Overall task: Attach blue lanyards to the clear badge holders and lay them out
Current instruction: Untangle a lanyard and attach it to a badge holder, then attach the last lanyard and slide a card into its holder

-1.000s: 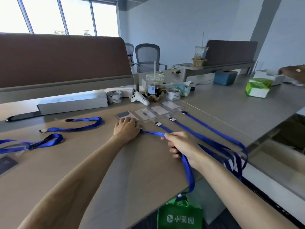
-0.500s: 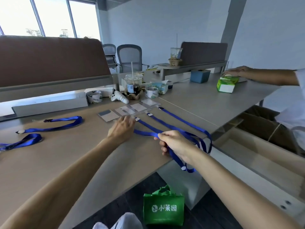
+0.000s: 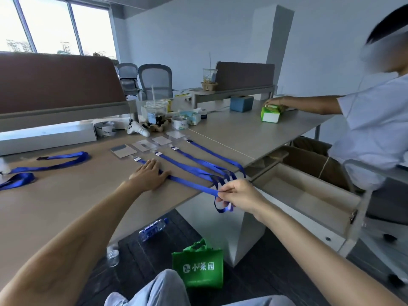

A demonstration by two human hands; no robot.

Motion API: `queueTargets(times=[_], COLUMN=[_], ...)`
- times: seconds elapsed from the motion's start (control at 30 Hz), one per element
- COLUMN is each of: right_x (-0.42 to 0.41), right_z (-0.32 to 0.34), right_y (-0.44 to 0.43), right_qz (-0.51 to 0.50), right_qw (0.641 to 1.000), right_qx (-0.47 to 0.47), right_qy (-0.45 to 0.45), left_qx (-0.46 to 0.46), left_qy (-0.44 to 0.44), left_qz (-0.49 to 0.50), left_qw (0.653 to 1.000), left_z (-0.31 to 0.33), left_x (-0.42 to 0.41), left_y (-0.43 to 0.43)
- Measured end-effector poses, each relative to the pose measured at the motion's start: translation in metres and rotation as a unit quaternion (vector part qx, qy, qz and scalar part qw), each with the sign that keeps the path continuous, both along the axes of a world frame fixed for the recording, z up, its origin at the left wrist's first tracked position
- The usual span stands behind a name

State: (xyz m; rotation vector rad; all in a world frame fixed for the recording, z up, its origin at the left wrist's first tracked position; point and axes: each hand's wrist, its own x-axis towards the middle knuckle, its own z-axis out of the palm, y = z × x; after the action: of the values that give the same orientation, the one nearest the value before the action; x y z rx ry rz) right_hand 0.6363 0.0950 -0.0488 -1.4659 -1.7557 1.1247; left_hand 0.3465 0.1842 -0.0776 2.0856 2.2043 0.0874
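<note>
Several clear badge holders lie in a row on the wooden table, each clipped to a blue lanyard running toward the table's right edge. My left hand lies flat on the nearest lanyard, pressing it to the table just below its holder. My right hand pinches that lanyard's loop end beyond the table edge, pulling it taut. Two loose blue lanyards lie at the left.
Cups, tape rolls and a white controller crowd the table behind the holders. Another person sits at the right, a hand on a green box. A green bag and water bottles are on the floor; an open drawer juts out at the right.
My right hand slid along the lanyard out past the table edge to its loop end, straightening it. My left hand stayed pressing near the clip. The view swung right and down.
</note>
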Motion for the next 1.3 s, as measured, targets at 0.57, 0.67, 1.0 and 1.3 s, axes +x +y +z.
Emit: queueTargets(times=[0.57,0.67,1.0,1.3], right_x=[-0.048,-0.107,-0.309,-0.446], right_z=[0.016,0.021,0.014,-0.029], right_y=[-0.001,-0.001,-0.02,-0.017], right_qz=[0.005,0.066,0.21,0.291], right_qw=[0.993,0.978,0.937,0.881], right_qx=[0.104,0.161,0.248,0.334], right_qy=[-0.061,-0.113,-0.128,-0.165], left_qx=[0.159,0.211,0.177,0.191], left_qy=[-0.095,-0.09,-0.057,-0.062], left_qz=[-0.037,-0.016,0.165,0.227], left_qw=[0.982,0.973,0.969,0.953], left_z=[0.021,0.031,0.025,0.002], left_x=[-0.006,-0.032,-0.168,-0.291], left_y=[-0.082,-0.118,-0.238,-0.257])
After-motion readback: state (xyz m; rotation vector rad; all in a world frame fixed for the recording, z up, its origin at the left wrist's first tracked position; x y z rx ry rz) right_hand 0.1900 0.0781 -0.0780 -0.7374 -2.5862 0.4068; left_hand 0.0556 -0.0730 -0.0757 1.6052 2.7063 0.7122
